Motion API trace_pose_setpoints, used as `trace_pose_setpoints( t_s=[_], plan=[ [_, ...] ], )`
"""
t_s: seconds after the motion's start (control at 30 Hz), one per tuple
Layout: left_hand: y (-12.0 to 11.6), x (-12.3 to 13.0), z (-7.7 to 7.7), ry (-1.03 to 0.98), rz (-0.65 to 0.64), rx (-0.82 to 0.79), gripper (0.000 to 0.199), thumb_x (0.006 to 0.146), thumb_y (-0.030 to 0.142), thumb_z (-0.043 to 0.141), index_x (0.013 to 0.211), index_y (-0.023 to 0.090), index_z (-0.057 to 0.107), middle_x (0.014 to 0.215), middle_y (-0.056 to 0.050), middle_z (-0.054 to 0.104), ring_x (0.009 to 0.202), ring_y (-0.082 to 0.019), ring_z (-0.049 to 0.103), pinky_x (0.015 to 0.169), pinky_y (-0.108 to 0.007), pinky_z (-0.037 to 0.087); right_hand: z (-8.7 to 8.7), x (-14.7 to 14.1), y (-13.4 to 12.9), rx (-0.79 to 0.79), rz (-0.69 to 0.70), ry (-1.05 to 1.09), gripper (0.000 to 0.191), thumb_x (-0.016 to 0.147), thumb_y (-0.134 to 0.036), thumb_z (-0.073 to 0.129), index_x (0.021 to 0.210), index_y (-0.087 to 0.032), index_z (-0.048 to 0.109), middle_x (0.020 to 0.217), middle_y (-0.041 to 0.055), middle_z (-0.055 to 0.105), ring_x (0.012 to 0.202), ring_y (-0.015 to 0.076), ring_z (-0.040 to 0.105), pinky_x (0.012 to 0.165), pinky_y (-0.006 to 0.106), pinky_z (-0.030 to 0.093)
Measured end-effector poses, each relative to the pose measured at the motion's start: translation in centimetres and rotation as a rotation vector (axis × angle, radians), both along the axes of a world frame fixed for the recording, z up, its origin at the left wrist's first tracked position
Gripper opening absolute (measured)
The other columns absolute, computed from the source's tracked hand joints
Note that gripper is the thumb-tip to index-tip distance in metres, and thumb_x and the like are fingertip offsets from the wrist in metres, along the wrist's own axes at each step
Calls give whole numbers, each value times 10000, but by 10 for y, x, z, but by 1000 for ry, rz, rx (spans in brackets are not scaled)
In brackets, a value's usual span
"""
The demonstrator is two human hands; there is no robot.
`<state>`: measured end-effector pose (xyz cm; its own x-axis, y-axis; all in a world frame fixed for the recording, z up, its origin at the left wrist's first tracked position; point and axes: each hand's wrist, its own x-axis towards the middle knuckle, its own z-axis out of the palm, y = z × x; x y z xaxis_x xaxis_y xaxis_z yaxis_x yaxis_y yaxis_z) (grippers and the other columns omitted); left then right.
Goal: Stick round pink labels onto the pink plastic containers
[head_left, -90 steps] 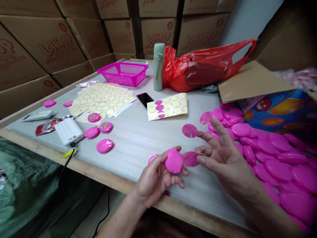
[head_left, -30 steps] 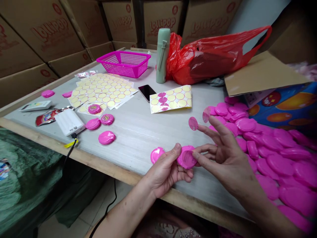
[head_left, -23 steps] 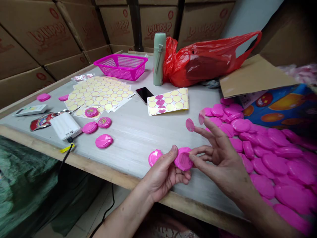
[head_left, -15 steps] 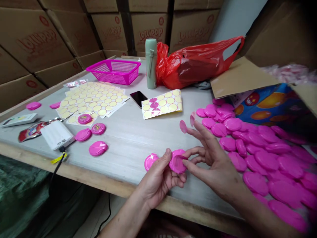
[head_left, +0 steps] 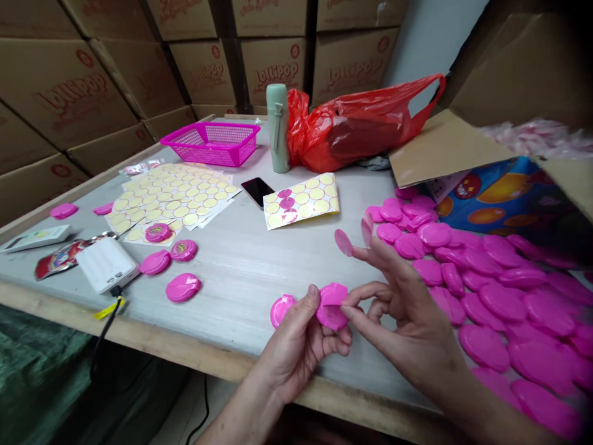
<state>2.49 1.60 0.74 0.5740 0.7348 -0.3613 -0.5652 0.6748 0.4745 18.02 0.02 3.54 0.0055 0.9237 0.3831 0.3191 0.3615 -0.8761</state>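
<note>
head view: left hand (head_left: pixel 294 352) cradles a hot-pink round plastic case (head_left: pixel 330 316), right hand (head_left: pixel 405 315) pinching its peeling film (head_left: pixel 332 295).

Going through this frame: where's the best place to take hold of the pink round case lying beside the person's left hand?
Best pinched by its rim from above, coming in from the near table edge. The pink round case looks shallow and lies roughly flat on the grey table, so opposite rim points should give the surest grip, and the left hand is already right beside it.
</note>
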Motion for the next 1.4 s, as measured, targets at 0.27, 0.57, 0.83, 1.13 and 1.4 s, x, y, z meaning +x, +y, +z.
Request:
trace_pose_setpoints(
  t_s=[0.27,0.57,0.83,1.13,1.4],
  plan=[
    [0,-1,1,-24,105,-65,422,977,443,549,1017,53,704,816,-104,711,665,-132,688,621,-213,592,-7,2,-8,259,42,-270,810,875,19,635,1468,-489,420,1387,66,608,865,203,761,454,269,608],
    [1,-1,2,-33,172,-76,389,1001,391,518,1028,66,730,872,-129,744,687,-136,702,645,-226,600,-9,5,-3,491,94,-500,860,828,26,708,1522,-372,392,1117,82,749,1003,248,767,762,337,707],
    [1,0,1,-42,218,-41,371,965,409,587,997,72,738,925,-145,760,747,-166,719,698,-269,616,-9,4,-3,515,143,-515,920,822,0,726,1562,-354,311,1138,79,756,1020,236,761,724,316,711],
    [2,-3,-2,-32,236,-51,446,989,446,531,1089,51,712,959,-165,762,794,-184,728,780,-297,596,-17,11,-14,300,125,-390,589,803,-71,786,1254,-409,615,1304,39,693,916,252,783,626,363,709],
    [7,-4,3,-6,250,-67,466,1024,443,443,1090,61,702,1024,-173,767,740,-147,721,722,-246,596,-4,1,-20,66,58,-82,669,838,-61,717,1365,-435,543,1318,43,665,814,206,774,366,240,550]
  ],
)
